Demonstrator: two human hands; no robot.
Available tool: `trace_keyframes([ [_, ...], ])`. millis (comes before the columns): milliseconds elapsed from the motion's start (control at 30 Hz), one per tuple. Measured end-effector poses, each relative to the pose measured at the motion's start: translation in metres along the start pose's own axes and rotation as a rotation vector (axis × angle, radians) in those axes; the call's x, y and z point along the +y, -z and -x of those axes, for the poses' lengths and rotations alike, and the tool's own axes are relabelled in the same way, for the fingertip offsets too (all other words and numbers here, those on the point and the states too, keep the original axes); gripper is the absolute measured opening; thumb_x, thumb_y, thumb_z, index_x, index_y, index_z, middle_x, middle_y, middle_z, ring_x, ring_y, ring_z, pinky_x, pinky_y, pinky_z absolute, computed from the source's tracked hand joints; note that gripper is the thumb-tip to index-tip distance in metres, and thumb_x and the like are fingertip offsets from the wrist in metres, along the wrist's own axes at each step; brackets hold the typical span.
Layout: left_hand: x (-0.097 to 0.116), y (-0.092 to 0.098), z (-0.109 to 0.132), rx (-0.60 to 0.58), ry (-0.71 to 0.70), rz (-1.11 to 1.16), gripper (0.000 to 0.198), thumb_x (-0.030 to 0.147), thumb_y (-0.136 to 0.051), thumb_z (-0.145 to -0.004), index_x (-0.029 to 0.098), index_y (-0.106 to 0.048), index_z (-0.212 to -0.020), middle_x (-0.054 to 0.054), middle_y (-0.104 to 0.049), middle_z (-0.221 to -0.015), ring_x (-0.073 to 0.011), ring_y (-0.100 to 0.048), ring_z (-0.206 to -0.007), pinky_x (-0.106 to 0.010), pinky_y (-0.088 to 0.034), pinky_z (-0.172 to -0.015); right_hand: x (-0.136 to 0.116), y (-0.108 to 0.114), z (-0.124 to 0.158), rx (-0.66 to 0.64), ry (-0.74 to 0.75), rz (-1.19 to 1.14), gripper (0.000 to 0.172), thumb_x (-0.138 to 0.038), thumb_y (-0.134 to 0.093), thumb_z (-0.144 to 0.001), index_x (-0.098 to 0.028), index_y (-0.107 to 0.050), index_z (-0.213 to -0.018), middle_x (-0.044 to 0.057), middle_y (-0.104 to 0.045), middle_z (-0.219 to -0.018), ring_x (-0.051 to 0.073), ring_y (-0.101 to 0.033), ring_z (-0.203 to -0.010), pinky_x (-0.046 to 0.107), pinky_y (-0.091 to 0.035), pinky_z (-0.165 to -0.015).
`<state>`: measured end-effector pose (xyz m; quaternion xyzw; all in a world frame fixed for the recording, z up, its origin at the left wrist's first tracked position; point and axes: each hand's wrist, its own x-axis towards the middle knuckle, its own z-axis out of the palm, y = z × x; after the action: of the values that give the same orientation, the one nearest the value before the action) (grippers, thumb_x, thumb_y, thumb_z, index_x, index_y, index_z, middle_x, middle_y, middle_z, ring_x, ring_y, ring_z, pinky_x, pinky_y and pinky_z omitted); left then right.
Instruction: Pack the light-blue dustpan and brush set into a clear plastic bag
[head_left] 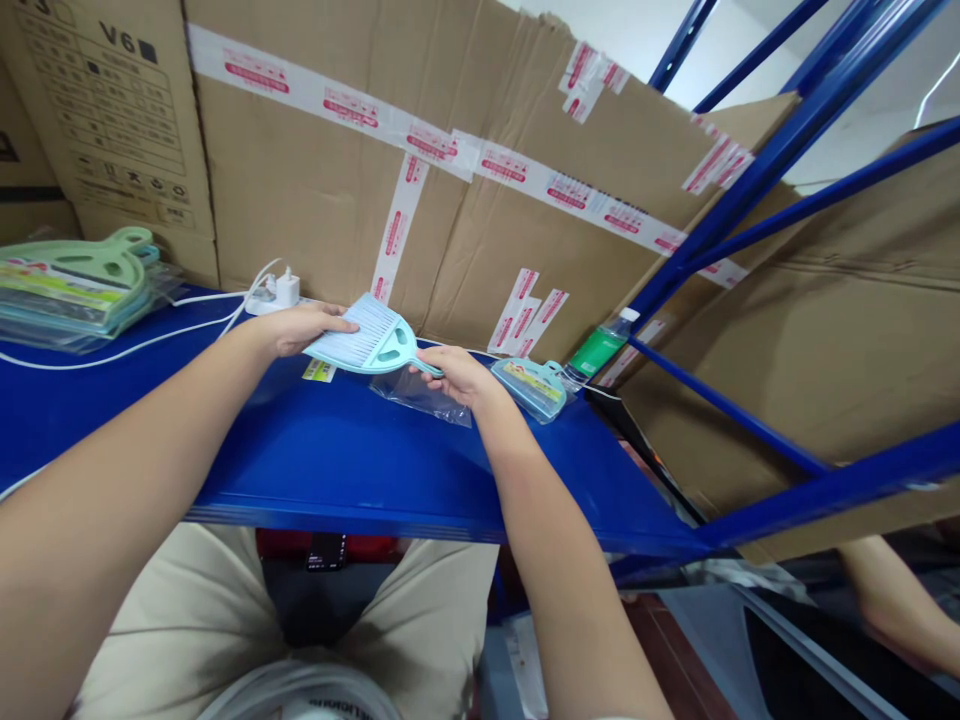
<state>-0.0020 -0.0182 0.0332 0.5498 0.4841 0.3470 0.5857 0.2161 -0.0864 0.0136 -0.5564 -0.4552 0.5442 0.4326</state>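
A small light-blue hand brush point(369, 341) is held just above the blue shelf point(337, 470). My left hand point(300, 326) grips its bristle end from the left, thumb on top. My right hand point(454, 374) pinches the thin handle end from the right. Under the brush lies a clear plastic bag point(420, 396) and a small yellow-green label point(319, 371). A light-blue dustpan with a yellow label point(534, 386) rests on the shelf just right of my right hand.
A stack of bagged green and blue brush sets point(79, 285) lies at the shelf's left. A white charger and cable point(279, 291) sit behind my left hand. Taped cardboard boxes point(450, 200) form the back wall. A green-labelled bottle point(600, 349) leans beside blue rack beams point(750, 180). Another person's arm point(892, 600) shows at lower right.
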Motion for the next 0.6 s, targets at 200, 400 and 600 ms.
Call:
trace_keyframes([
  [200,0.001,-0.002,0.003,0.011,0.023,0.039,0.033,0.004,-0.073,-0.066,0.02,-0.081,-0.093,-0.011,-0.081,-0.082,-0.0263,-0.079,-0.084,-0.034,-0.062,-0.076,-0.003,-0.005,0.005,0.071,-0.009,0.02,0.036,-0.004,-0.058,-0.096,-0.014,-0.062,-0.062,0.001,-0.064,-0.061,0.004,-0.046,-0.049,0.012,-0.035,-0.041],
  [400,0.0,-0.001,0.0,-0.034,-0.01,-0.014,0.027,0.014,-0.073,-0.073,0.021,-0.081,-0.098,-0.013,-0.082,-0.087,-0.0283,-0.079,-0.093,-0.035,-0.064,-0.078,0.0,0.003,0.0,0.003,0.037,0.06,0.026,-0.007,-0.065,-0.091,-0.015,-0.064,-0.067,0.001,-0.067,-0.067,0.005,-0.051,-0.053,0.014,-0.041,-0.047],
  [600,-0.001,-0.003,-0.005,-0.018,0.024,0.138,0.016,0.03,-0.075,-0.081,0.018,-0.081,-0.089,-0.015,-0.081,-0.082,-0.0297,-0.079,-0.083,-0.038,-0.064,-0.074,0.001,0.011,-0.002,-0.027,0.061,0.062,0.018,-0.009,-0.069,-0.088,-0.016,-0.065,-0.072,0.001,-0.068,-0.07,0.005,-0.052,-0.055,0.014,-0.043,-0.05],
])
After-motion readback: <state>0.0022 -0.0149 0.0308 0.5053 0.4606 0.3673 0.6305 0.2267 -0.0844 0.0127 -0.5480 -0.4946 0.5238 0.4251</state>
